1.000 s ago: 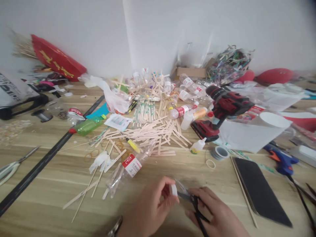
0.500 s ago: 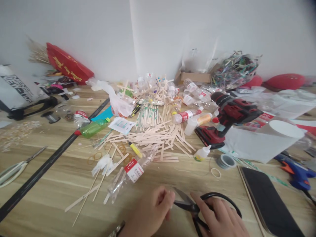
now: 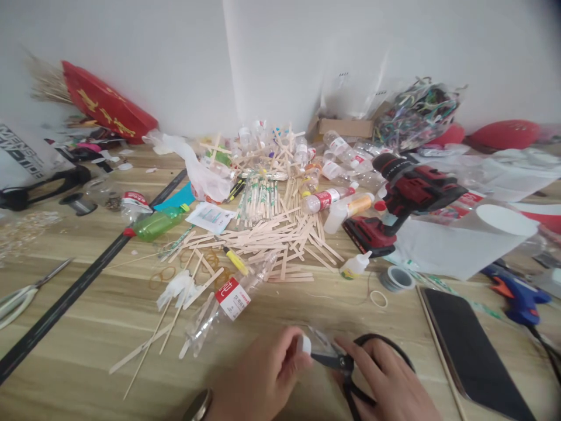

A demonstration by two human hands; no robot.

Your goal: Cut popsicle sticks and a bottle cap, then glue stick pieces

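Pinching, left hand (image 3: pixel 263 374): thumb and curled index finger nearly closed, gripping one white cap (image 3: pixel 304 345) between them; the other fingers are too hidden to tell
Right hand (image 3: pixel 385 386): partly open, index finger reaching forward, the rest bent around the handles of the black scissors (image 3: pixel 346 365)
Black scissors: one pair, blades parted, at 3 o'clock of the white cap, the near blade's tip at its edge
Clear bottle (image 3: pixel 233 297): one with a red label, lying at 10 o'clock of the white cap
Yellow cutter (image 3: pixel 236 261): one, at 11 o'clock
Wooden sticks (image 3: pixel 263 237): too many to count, towards 12 o'clock
Drill (image 3: pixel 407 190): one, at 1 o'clock
Tape roll (image 3: pixel 397 279): one, at 2 o'clock
Phone (image 3: pixel 473 351): one, at 3 o'clock
White-handled scissors (image 3: pixel 26 295): one pair, at 9 o'clock
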